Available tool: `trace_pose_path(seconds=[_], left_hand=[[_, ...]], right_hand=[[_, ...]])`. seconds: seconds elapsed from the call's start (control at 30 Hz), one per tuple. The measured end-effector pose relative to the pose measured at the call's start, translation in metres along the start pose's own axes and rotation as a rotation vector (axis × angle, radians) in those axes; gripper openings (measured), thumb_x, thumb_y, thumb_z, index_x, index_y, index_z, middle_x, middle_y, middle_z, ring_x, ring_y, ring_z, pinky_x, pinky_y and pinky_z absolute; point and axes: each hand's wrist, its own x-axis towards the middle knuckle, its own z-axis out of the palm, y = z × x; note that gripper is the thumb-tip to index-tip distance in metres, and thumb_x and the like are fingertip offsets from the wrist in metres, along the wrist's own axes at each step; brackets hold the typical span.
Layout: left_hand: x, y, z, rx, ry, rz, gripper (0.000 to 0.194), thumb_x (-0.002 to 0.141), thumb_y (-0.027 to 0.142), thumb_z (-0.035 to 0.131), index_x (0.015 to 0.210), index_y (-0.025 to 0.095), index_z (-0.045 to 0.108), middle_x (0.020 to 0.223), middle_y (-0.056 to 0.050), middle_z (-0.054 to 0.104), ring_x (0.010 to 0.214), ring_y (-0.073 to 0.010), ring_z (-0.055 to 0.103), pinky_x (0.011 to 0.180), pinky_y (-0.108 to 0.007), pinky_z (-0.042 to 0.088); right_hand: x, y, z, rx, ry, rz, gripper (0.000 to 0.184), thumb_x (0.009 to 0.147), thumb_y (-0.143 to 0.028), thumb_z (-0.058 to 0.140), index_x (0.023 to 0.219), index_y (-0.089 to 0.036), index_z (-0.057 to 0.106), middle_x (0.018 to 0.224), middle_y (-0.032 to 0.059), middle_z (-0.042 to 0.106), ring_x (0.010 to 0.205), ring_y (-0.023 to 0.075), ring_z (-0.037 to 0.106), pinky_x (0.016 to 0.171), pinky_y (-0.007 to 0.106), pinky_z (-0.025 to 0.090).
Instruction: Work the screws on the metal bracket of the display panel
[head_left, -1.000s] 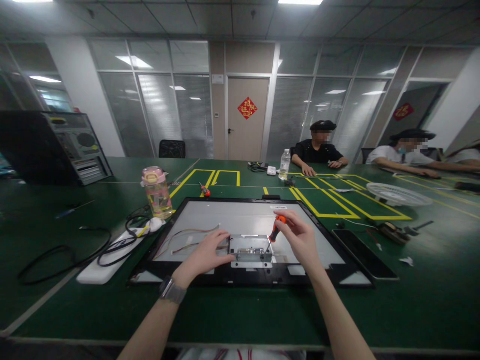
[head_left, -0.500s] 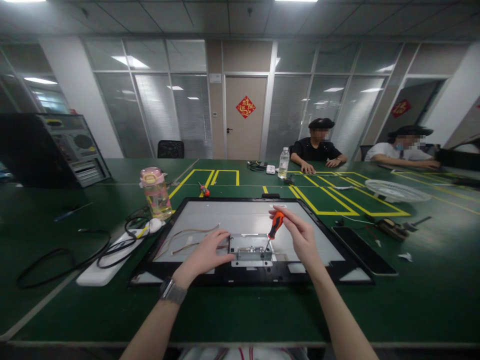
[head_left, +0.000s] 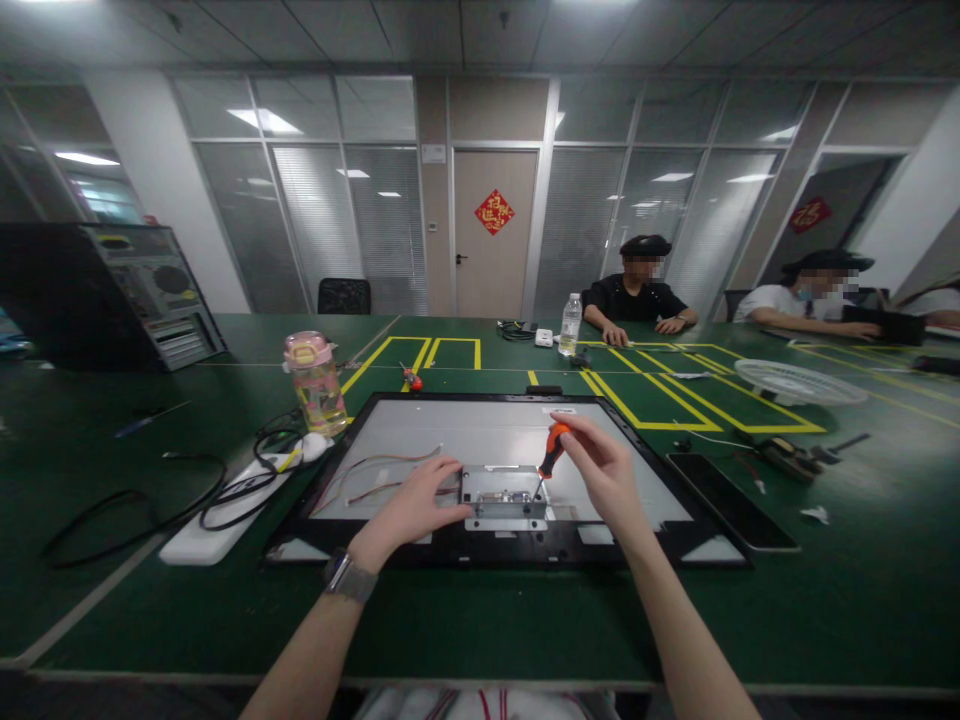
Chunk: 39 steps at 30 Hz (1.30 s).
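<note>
A flat display panel [head_left: 450, 425] with a black frame lies face down or up, I cannot tell which, on the green table. On its near part sits a silver metal bracket [head_left: 499, 510]. My left hand [head_left: 416, 500] grips the bracket's left side, thumb at the near edge and fingers at the far one. In my right hand [head_left: 604, 470] is an orange-and-black screwdriver [head_left: 553, 450], pinched at the handle's top. Its shaft slants down to the bracket's right end, where the tip is too small to make out. Thin wires [head_left: 390, 488] run left of the bracket.
Left of the panel are a white power strip [head_left: 225, 515], black cables and a pink bottle [head_left: 315, 385]. A black phone [head_left: 731, 500] lies along the right edge. Farther off are a red-handled tool [head_left: 412, 379], a clear bottle [head_left: 570, 325] and two seated people.
My right fingers have shifted slightly round the screwdriver's handle. The left hand stays on the bracket, and the whole view has moved a little.
</note>
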Motion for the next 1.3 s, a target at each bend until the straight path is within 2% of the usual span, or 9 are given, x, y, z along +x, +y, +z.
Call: trace_pose_path(seconds=[0.13,0.23,0.33,0.53,0.73,0.93,1.13,1.3], left_hand=[[0.000,0.000,0.000,-0.011,0.004,0.001,0.062,0.078,0.048,0.068,0.130,0.019,0.054,0.142,-0.012,0.047,0.130,-0.0310,0.045,0.112,-0.044,0.033],[-0.001,0.000,-0.001,-0.018,0.004,0.004,0.061,0.078,0.049,0.068,0.130,0.021,0.054,0.142,-0.011,0.048,0.130,-0.0309,0.046,0.111,-0.044,0.034],[-0.001,0.001,-0.001,-0.019,0.007,0.008,0.061,0.078,0.048,0.068,0.130,0.021,0.054,0.142,-0.011,0.048,0.130,-0.0307,0.046,0.111,-0.043,0.035],[-0.001,0.001,-0.001,-0.010,0.006,0.006,0.059,0.078,0.047,0.068,0.129,0.021,0.055,0.141,-0.011,0.049,0.130,-0.0304,0.046,0.111,-0.042,0.035],[0.000,0.001,0.000,-0.008,0.011,0.014,0.059,0.078,0.048,0.067,0.129,0.022,0.054,0.140,-0.010,0.050,0.130,-0.0304,0.045,0.111,-0.043,0.034],[-0.001,0.000,-0.001,-0.004,-0.006,0.004,0.061,0.079,0.048,0.067,0.131,0.020,0.053,0.142,-0.011,0.047,0.130,-0.0299,0.045,0.111,-0.042,0.034],[-0.001,0.002,-0.001,0.008,0.000,0.010,0.061,0.079,0.048,0.067,0.131,0.019,0.053,0.142,-0.012,0.048,0.130,-0.0302,0.046,0.111,-0.042,0.035],[-0.001,0.003,-0.002,0.009,0.000,0.001,0.061,0.079,0.047,0.067,0.131,0.019,0.053,0.141,-0.012,0.049,0.130,-0.0303,0.045,0.111,-0.042,0.034]], right_hand=[[0.002,-0.002,-0.002,-0.047,-0.003,-0.041,0.023,0.090,-0.033,0.057,0.105,-0.025,0.072,0.097,0.0064,0.068,0.090,0.0220,0.064,0.081,0.036,0.051],[0.002,-0.004,-0.002,0.028,-0.043,-0.003,0.027,0.093,-0.034,0.050,0.109,-0.025,0.070,0.105,0.0075,0.071,0.094,0.0238,0.067,0.087,0.040,0.051],[0.003,-0.004,0.000,0.067,-0.060,0.036,0.026,0.092,-0.035,0.052,0.109,-0.024,0.069,0.102,0.0074,0.073,0.090,0.0240,0.070,0.085,0.041,0.053],[0.002,-0.001,0.010,-0.047,0.064,-0.008,0.021,0.088,-0.033,0.059,0.102,-0.023,0.071,0.091,0.0062,0.068,0.081,0.0207,0.065,0.076,0.036,0.053],[-0.003,-0.004,0.010,0.037,0.012,-0.029,0.028,0.094,-0.032,0.049,0.113,-0.024,0.068,0.108,0.0070,0.069,0.095,0.0225,0.066,0.088,0.041,0.051],[-0.004,0.000,0.007,-0.029,0.021,-0.017,0.023,0.089,-0.032,0.059,0.108,-0.025,0.070,0.100,0.0056,0.070,0.092,0.0222,0.065,0.083,0.037,0.052],[-0.006,-0.002,0.007,0.009,0.014,-0.044,0.028,0.094,-0.028,0.049,0.116,-0.027,0.067,0.107,0.0063,0.070,0.096,0.0228,0.066,0.089,0.041,0.049],[-0.006,-0.002,0.008,-0.045,0.063,-0.069,0.020,0.088,-0.027,0.060,0.105,-0.026,0.071,0.099,0.0062,0.068,0.094,0.0229,0.063,0.081,0.037,0.050]])
